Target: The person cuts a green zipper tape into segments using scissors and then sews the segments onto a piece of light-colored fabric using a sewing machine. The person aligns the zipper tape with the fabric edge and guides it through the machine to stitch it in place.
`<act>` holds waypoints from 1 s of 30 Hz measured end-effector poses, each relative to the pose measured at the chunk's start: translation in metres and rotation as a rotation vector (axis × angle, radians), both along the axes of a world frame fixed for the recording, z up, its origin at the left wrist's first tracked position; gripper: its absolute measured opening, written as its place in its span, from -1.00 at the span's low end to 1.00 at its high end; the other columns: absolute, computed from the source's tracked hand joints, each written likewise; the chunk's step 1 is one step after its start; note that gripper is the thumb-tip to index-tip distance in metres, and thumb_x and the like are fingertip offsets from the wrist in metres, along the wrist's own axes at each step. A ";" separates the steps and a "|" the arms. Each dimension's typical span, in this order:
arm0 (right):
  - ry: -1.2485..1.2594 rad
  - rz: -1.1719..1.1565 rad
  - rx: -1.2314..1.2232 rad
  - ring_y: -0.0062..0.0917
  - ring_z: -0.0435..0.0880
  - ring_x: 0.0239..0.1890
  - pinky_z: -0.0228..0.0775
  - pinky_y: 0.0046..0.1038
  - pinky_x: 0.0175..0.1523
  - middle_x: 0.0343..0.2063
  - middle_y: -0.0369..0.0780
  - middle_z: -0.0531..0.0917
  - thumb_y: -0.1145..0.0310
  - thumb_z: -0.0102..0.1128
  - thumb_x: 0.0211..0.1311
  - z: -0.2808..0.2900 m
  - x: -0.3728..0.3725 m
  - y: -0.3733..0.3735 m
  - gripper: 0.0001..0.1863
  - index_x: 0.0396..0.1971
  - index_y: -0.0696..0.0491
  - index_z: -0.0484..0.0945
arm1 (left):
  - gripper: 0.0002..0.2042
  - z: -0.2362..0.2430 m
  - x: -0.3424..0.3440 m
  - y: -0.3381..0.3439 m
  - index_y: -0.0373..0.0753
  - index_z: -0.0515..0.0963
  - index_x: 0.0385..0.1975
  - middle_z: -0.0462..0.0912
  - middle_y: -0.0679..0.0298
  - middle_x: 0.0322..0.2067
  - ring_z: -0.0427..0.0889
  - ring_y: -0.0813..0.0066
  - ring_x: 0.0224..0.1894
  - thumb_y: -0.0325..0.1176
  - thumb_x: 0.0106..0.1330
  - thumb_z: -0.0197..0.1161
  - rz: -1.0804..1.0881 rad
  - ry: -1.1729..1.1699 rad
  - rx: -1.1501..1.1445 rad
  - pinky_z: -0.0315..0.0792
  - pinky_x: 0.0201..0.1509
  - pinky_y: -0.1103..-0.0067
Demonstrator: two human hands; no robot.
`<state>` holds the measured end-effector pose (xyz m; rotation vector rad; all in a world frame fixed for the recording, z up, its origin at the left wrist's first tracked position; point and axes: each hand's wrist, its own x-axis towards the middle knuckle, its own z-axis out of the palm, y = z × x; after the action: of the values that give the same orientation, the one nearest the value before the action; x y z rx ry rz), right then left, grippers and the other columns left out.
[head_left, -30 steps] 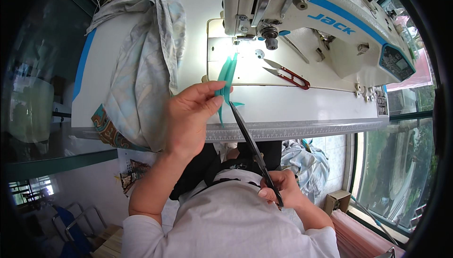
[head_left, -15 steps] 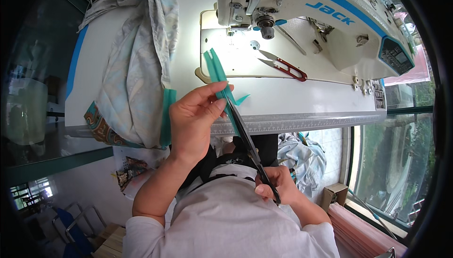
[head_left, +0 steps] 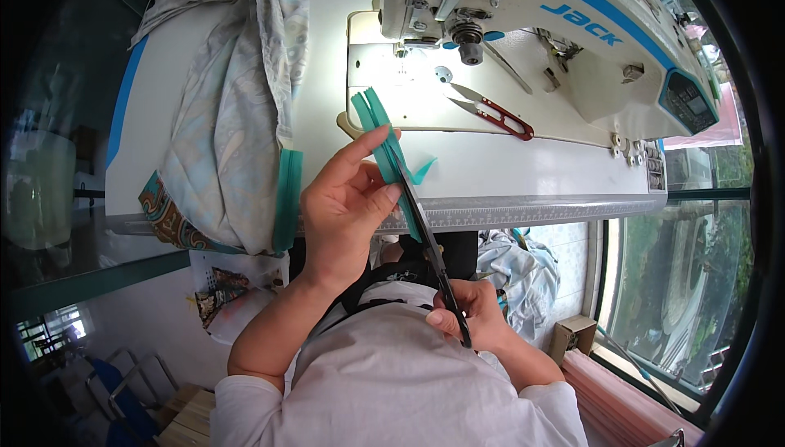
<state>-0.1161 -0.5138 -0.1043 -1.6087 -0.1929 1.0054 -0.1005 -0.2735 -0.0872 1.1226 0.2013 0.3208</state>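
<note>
My left hand [head_left: 339, 210] pinches a teal zipper [head_left: 370, 112] between thumb and fingers, in front of the sewing machine. The zipper's split top end points up toward the needle area, and its lower part hangs past my thumb over the table edge. A thin teal strip [head_left: 424, 171] curls off its right side. Closed round the handles of long black scissors [head_left: 433, 252], my right hand [head_left: 470, 316] is low by my shirt. The scissors slant up and left, with the blade tips against the zipper beside my left fingers.
Patterned grey-blue fabric [head_left: 233, 120] with a teal edge strip [head_left: 287, 202] lies on the left of the table. Red-handled thread snips [head_left: 495, 113] rest on the bed of the sewing machine [head_left: 572, 30]. Several small bobbins [head_left: 630, 151] sit to the right. More fabric [head_left: 519, 275] is below the table.
My left hand has shifted slightly right, its fingers placed differently on the zipper. The scissors' handles and my right hand have moved a little up and left. The thin strip now curls more.
</note>
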 end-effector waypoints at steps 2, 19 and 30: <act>-0.004 -0.007 -0.002 -0.80 0.31 -0.56 0.14 -0.59 -0.49 -0.68 -0.45 0.45 0.06 0.62 0.18 -0.001 -0.001 0.000 -0.52 -0.51 0.14 0.57 | -0.42 0.001 0.001 -0.001 -0.30 0.41 0.41 0.70 0.23 -0.02 0.65 0.63 -0.12 -0.75 0.36 0.23 0.010 0.005 0.001 0.56 -0.02 0.64; 0.017 -0.007 -0.008 -0.80 0.32 -0.52 0.16 -0.60 -0.46 -0.64 -0.44 0.46 0.09 0.60 0.20 -0.001 -0.001 0.001 -0.55 -0.49 0.14 0.56 | -0.41 -0.002 0.001 -0.001 -0.29 0.41 0.41 0.71 0.25 -0.16 0.64 0.65 -0.17 -0.74 0.36 0.23 0.012 -0.003 -0.002 0.52 -0.07 0.66; -0.038 0.012 0.000 -0.80 0.38 -0.59 0.19 -0.61 -0.51 -0.68 -0.43 0.48 0.06 0.58 0.23 -0.001 0.000 0.001 -0.53 -0.51 0.13 0.56 | -0.41 -0.006 -0.001 -0.001 -0.28 0.41 0.42 0.70 0.26 -0.19 0.63 0.67 -0.21 -0.73 0.36 0.24 0.003 0.004 0.025 0.53 -0.12 0.67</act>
<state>-0.1162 -0.5126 -0.1056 -1.6294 -0.2283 0.9847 -0.1013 -0.2746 -0.0928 1.1474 0.2032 0.3241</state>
